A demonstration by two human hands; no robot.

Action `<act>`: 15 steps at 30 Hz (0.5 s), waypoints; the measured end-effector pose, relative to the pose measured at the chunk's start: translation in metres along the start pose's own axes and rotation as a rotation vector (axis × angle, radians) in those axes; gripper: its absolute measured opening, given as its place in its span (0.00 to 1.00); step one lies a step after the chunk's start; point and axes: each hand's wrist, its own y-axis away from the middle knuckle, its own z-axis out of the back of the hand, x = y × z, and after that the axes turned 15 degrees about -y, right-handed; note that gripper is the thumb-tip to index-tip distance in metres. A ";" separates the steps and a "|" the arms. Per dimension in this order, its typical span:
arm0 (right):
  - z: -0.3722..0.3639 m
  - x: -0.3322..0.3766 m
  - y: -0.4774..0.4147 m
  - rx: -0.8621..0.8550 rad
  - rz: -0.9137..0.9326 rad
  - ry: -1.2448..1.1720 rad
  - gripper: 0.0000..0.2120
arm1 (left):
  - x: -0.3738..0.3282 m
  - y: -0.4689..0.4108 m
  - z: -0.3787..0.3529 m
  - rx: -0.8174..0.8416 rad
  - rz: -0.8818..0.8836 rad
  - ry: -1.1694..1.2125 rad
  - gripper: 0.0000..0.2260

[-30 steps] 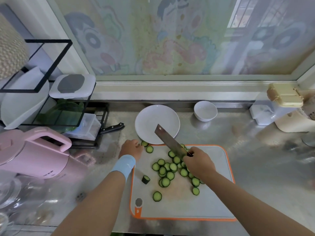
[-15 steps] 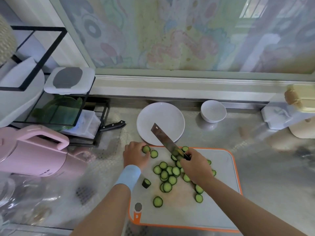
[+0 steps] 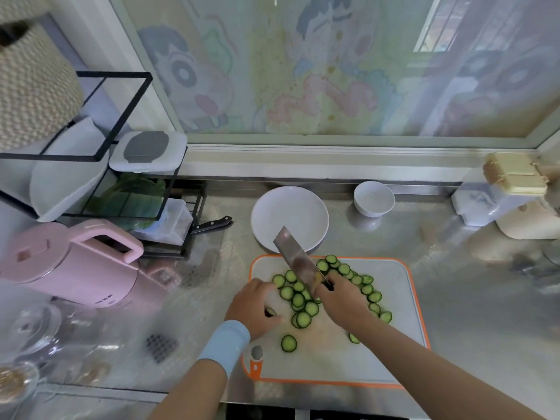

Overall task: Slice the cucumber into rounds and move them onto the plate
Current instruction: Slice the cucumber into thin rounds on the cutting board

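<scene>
Steel cleaver (image 3: 296, 258); round cuke slices (image 3: 303, 319); dark stub (image 3: 269, 312).

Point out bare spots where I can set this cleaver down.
Free: the near strip of the cutting board, below the cucumber rounds; the steel counter between board and bowl. Crowded: the board's middle, with rounds, left hand and right hand.
</scene>
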 end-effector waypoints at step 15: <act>-0.104 -0.058 0.083 0.036 -0.004 -0.114 0.11 | 0.035 0.053 0.010 -0.134 0.221 0.278 0.20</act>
